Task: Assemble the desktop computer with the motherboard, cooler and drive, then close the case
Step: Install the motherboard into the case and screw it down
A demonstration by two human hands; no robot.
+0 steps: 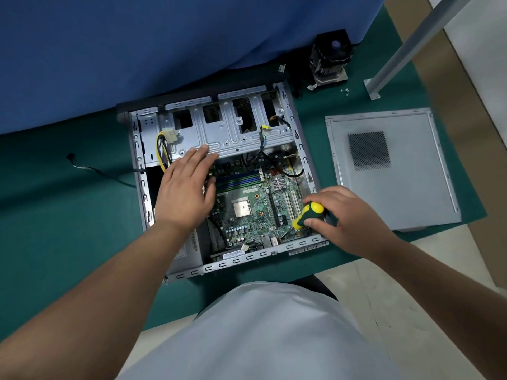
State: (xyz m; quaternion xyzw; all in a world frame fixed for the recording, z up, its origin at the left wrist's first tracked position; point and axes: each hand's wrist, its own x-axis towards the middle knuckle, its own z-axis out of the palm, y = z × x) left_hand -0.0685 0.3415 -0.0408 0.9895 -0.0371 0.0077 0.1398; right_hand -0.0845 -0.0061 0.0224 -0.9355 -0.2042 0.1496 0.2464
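The open grey sheet-metal computer case (175, 272) holds a green circuit motherboard (255, 209) with blue and green memory slots (238, 181) and a pale tan square processor (241, 209). A yellow-and-dark-green screwdriver handle (307, 213) sits at its right. Yellow wires (160, 152) run at the far left. The flat grey metal side panel (392, 171), right, bears a dark dotted mesh square. The table cloth (68, 229) is teal; the far drape (137, 50) is blue. The boxy cooler (330, 57) is black.

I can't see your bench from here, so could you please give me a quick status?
Left hand flat over the motherboard; right hand grips the screwdriver at its near-right corner. Cooler and side panel on the mat, outside the case. Nothing in the way.
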